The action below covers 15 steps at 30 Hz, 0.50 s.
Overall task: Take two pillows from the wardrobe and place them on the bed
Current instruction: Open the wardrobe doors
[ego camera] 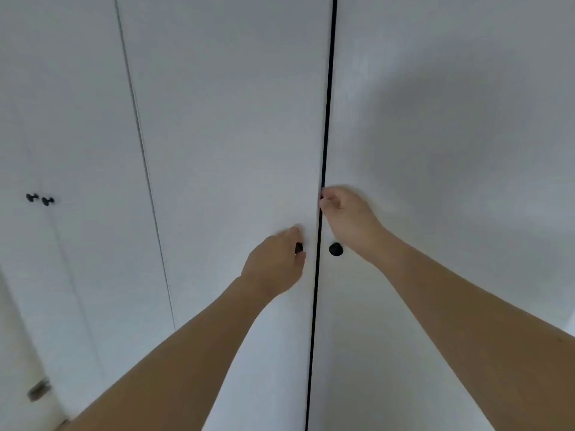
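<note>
Leftmost, a pair of small black knobs point(39, 199) on a further white wardrobe door; below them, near the bottom left corner, a metal fitting point(38, 390), too blurred to identify.

Next, left wardrobe door point(224, 135), white, plain, closed or very nearly so. Left hand point(275, 264) at its black knob point(299, 247), fingers curled round it; the knob is mostly hidden by them.

Centre, dark gap point(325, 135) running top to bottom between the two doors, narrow; nothing inside can be seen through it.

Right of the gap, right knob point(336, 249), black, round, untouched. Right hand point(342, 209) above it, fingertips hooked onto the inner edge of the right wardrobe door point(451, 150) at the gap, gripping that edge.

Pillows: not in view, presumably behind the doors. Bed: not in view.

Progress, as a judgement: opening stage only. Doors not yet swung open; both pillows remain to be taken out, carried and placed on the bed.
</note>
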### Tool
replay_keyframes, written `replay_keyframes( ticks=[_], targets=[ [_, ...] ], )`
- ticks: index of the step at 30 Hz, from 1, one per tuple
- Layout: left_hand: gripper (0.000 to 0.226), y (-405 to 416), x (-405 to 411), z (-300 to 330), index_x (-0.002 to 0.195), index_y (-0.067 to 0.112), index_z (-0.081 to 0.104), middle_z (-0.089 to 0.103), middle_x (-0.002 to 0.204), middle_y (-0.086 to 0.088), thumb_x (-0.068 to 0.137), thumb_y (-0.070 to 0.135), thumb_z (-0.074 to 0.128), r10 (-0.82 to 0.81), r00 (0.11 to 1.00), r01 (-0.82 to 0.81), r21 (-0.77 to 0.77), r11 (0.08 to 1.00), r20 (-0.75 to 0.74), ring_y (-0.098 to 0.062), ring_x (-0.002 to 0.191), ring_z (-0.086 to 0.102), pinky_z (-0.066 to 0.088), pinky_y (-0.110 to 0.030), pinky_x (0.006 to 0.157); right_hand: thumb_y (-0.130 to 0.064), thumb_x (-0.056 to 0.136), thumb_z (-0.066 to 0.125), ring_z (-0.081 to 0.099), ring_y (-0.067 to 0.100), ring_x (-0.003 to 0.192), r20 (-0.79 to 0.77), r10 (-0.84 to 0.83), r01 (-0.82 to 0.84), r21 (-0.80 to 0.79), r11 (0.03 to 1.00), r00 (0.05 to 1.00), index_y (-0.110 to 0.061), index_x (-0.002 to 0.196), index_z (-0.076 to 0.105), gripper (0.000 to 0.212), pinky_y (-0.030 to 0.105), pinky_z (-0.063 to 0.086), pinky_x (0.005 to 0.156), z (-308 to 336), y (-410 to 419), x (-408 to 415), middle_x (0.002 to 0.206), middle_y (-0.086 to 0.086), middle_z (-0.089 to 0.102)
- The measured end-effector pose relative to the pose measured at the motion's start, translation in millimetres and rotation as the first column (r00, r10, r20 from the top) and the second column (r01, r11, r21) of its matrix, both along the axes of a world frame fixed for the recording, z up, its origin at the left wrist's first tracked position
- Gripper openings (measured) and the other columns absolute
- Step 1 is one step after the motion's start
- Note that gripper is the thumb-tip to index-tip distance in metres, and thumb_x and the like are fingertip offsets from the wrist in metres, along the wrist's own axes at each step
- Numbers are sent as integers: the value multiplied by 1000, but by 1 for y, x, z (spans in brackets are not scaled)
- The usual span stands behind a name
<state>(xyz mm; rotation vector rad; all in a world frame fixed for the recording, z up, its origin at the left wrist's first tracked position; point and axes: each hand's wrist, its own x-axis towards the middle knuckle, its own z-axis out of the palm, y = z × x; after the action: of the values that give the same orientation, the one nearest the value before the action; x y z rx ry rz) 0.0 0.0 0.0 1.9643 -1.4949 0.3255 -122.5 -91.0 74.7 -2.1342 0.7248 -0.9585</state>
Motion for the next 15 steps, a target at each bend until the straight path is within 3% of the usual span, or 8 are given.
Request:
replay_keyframes(
  ticks=[2, 5, 9, 12, 15],
  targets=[
    [16, 10, -6, -6, 100, 19, 49, 63, 97, 6, 93, 33, 53, 65, 997, -61, -98, 993, 45, -18, 87, 59, 53, -38, 72, -27, 102, 41, 61, 10, 80, 75, 32, -33, 17, 999, 997, -21, 121, 56, 25, 23, 50, 63, 2, 8, 6, 92, -8, 61],
    [29, 30, -16, -21, 94, 24, 44, 61, 89, 10, 89, 50, 57, 132, 990, -119, -229, 966, 41, -13, 79, 58, 50, -29, 64, -28, 102, 42, 54, 8, 69, 117, 92, -92, -5, 996, 989, -17, 101, 57, 19, 18, 39, 57, 2, 26, 12, 80, -5, 58],
    [46, 65, -18, -37, 98, 25, 45, 59, 87, 11, 81, 65, 58, 243, 970, -224, -307, 925, 25, -10, 72, 58, 50, -26, 60, -28, 100, 47, 65, 15, 92, 170, 198, -201, -1, 980, 965, -18, 100, 63, 18, 37, 56, 85, -7, 58, 9, 97, 0, 68],
    [52, 97, -20, -50, 106, 23, 48, 59, 92, 10, 76, 63, 64, 311, 949, -272, -382, 883, 44, -10, 73, 58, 52, -27, 60, -27, 97, 52, 66, 18, 94, 206, 267, -265, -35, 964, 941, -22, 100, 64, 13, 46, 55, 88, -12, 83, 11, 99, -2, 69],
    [57, 123, -20, -60, 115, 17, 46, 58, 99, 2, 73, 48, 69, 334, 937, -257, -449, 856, 100, -16, 78, 59, 55, -33, 60, -29, 93, 58, 66, 17, 89, 263, 321, -310, -81, 947, 910, -29, 89, 64, 7, 47, 56, 83, -14, 108, 16, 92, -5, 69]
  ],
)
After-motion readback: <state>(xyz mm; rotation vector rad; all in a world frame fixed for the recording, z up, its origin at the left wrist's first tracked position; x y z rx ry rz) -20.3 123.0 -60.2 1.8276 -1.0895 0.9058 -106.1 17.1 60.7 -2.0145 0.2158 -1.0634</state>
